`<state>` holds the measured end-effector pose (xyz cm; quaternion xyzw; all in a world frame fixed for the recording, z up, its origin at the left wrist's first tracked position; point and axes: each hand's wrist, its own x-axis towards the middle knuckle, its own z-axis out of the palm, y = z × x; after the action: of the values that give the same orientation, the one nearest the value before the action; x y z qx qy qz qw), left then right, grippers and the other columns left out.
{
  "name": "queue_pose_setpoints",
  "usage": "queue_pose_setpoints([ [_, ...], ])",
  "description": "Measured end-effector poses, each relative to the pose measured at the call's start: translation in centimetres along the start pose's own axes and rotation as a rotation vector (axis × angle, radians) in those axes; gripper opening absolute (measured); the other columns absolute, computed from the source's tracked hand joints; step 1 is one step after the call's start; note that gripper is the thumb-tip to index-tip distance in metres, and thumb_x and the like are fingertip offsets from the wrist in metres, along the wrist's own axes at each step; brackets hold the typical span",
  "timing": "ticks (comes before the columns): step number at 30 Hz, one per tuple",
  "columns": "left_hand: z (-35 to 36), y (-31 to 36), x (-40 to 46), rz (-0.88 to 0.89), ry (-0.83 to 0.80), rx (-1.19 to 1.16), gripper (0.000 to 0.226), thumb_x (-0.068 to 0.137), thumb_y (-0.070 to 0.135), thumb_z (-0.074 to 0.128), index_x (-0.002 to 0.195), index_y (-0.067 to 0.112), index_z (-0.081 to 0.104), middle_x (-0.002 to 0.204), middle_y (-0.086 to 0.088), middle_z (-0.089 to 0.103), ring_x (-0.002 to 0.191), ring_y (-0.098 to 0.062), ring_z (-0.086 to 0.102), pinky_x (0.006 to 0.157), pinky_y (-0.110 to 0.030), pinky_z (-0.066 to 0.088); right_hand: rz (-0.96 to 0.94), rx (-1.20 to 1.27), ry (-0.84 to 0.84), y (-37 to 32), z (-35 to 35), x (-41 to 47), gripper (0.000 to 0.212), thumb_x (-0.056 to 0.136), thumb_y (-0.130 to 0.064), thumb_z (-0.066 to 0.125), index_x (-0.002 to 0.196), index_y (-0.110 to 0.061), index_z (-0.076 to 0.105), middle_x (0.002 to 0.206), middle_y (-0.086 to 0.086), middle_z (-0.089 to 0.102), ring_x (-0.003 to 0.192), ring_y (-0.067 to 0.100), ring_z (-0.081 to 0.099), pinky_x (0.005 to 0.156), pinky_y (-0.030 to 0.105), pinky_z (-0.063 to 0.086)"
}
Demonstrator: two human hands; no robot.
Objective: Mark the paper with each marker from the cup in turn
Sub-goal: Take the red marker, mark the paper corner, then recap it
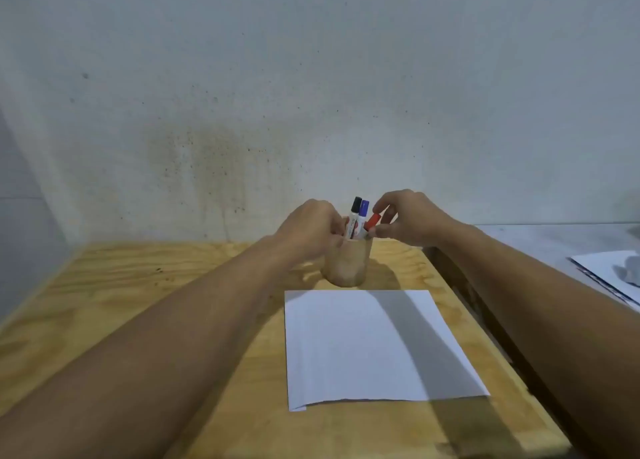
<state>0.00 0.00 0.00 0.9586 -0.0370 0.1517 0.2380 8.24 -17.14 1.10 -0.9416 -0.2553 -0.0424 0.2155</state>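
Markers stand in a tan cup (347,264) at the far middle of a plywood table (145,303), just behind the paper.

L to R:
- Left forearm runs in from lower left. Left hand (310,229) curled against the cup's upper left side and rim, fingers touching it; looks like it's gripping the cup, though fingertip contact is partly hidden.
- Black-capped marker (354,213) upright in cup, leaning slightly right.
- Blue-capped marker (362,214) touching the black one, approx. same tilt.
- Red-capped marker (372,221) lowest of the 3, tilted right, cap toward the right hand.
- Right hand (408,218) just beside the cup, thumb and forefinger pinched on the red marker, one above the cap and one below. Marker body in the cup.

Paper (346,348): white sheet flat on the table in front of the cup, near but apart from it. No marks visible on it. Arm shadow crosses its right half.

Far R: grey surface w/ another white sheet (609,271), well apart.
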Motion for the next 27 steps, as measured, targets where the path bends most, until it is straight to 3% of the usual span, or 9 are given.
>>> queue_pose_setpoints([
  [3, 0.1, -0.6, 0.1, 0.002, -0.004, 0.01, 0.018, 0.082, 0.016, 0.069, 0.098, 0.01, 0.074, 0.096, -0.009, 0.071, 0.083, -0.023, 0.062, 0.069, -0.03, 0.047, 0.008, 0.034, 0.023, -0.4, 0.2, 0.0, 0.031, 0.081, -0.028, 0.077, 0.106, -0.012, 0.066, 0.097, 0.005, 0.067, 0.079, 0.015, 0.059, 0.059, 0.021, 0.046],
  [7, 0.6, -1.1, -0.2, 0.021, 0.042, -0.035, 0.017, 0.081, 0.018, 0.068, 0.094, 0.01, 0.075, 0.094, -0.01, 0.069, 0.085, -0.025, 0.061, 0.074, -0.036, 0.05, -0.006, 0.101, 0.03, -0.6, 0.5, 0.1, 0.018, 0.085, -0.022, 0.074, 0.095, -0.01, 0.065, 0.093, 0.007, 0.069, 0.079, 0.022, 0.066, 0.07, 0.037, 0.059],
  [10, 0.9, -1.2, -0.7, 0.073, 0.087, -0.05, 0.016, 0.083, 0.015, 0.065, 0.092, 0.008, 0.076, 0.094, -0.01, 0.067, 0.085, -0.027, 0.059, 0.075, -0.038, 0.049, -0.019, 0.172, 0.075, -1.2, -0.3, 0.2, 0.016, 0.086, -0.017, 0.072, 0.096, -0.007, 0.064, 0.087, 0.006, 0.071, 0.07, 0.013, 0.07, 0.06, 0.027, 0.061],
  [12, 1.1, -1.4, -0.8, 0.091, 0.087, -0.063, 0.016, 0.082, 0.011, 0.064, 0.091, 0.01, 0.077, 0.092, -0.008, 0.066, 0.085, -0.027, 0.059, 0.074, -0.039, 0.049, -0.018, 0.243, 0.133, -1.9, -1.4, -0.1, 0.015, 0.086, -0.013, 0.071, 0.097, -0.005, 0.064, 0.084, 0.008, 0.073, 0.064, 0.012, 0.071, 0.055, 0.023, 0.06],
  [16, 1.1, -1.3, -1.2, 0.026, 0.112, -0.129, 0.015, 0.08, 0.014, 0.066, 0.091, 0.013, 0.076, 0.093, -0.003, 0.067, 0.087, -0.022, 0.06, 0.075, -0.037, 0.051, -0.057, 0.309, 0.371, -3.2, -3.6, -1.6, 0.011, 0.079, -0.01, 0.07, 0.088, -0.006, 0.066, 0.073, 0.007, 0.074, 0.062, 0.016, 0.074, 0.066, 0.038, 0.063],
  [18, 0.9, -0.7, -1.5, -0.069, 0.197, -0.285, 0.015, 0.08, 0.017, 0.068, 0.091, 0.013, 0.076, 0.089, 0.002, 0.068, 0.086, -0.016, 0.06, 0.072, -0.029, 0.048, -0.055, 0.349, 0.475, -3.7, -3.9, -2.5, 0.012, 0.075, -0.011, 0.071, 0.085, -0.006, 0.067, 0.07, 0.005, 0.073, 0.061, 0.015, 0.074, 0.066, 0.04, 0.063],
  [20, 0.4, -0.2, -1.6, -0.232, 0.193, -0.62, 0.014, 0.08, 0.017, 0.069, 0.091, 0.011, 0.076, 0.089, 0.002, 0.071, 0.086, -0.014, 0.063, 0.07, -0.024, 0.048, -0.015, 0.514, 0.512, -4.1, -3.5, -3.7, 0.015, 0.074, -0.008, 0.072, 0.086, -0.002, 0.067, 0.072, 0.009, 0.073, 0.063, 0.018, 0.075, 0.068, 0.041, 0.064],
  [24, -0.1, -0.2, -2.2, -0.443, 0.025, -1.259, 0.021, 0.082, 0.02, 0.07, 0.097, 0.006, 0.072, 0.1, -0.009, 0.074, 0.096, -0.024, 0.068, 0.082, -0.036, 0.056, 0.095, 0.999, 0.437, -5.5, -0.9, -6.3, 0.011, 0.079, 0.008, 0.07, 0.086, 0.009, 0.062, 0.075, 0.024, 0.07, 0.065, 0.029, 0.074, 0.07, 0.042, 0.062],
  [27, -0.1, -0.6, -3.0, -0.458, 0.04, -1.478, 0.02, 0.083, 0.018, 0.067, 0.1, 0.006, 0.069, 0.103, -0.011, 0.072, 0.103, -0.025, 0.066, 0.084, -0.036, 0.055, 0.157, 0.937, 0.348, -5.7, 1.9, -7.2, 0.006, 0.08, 0.0, 0.074, 0.077, -0.001, 0.068, 0.069, 0.012, 0.072, 0.065, 0.023, 0.069, 0.074, 0.048, 0.06],
])
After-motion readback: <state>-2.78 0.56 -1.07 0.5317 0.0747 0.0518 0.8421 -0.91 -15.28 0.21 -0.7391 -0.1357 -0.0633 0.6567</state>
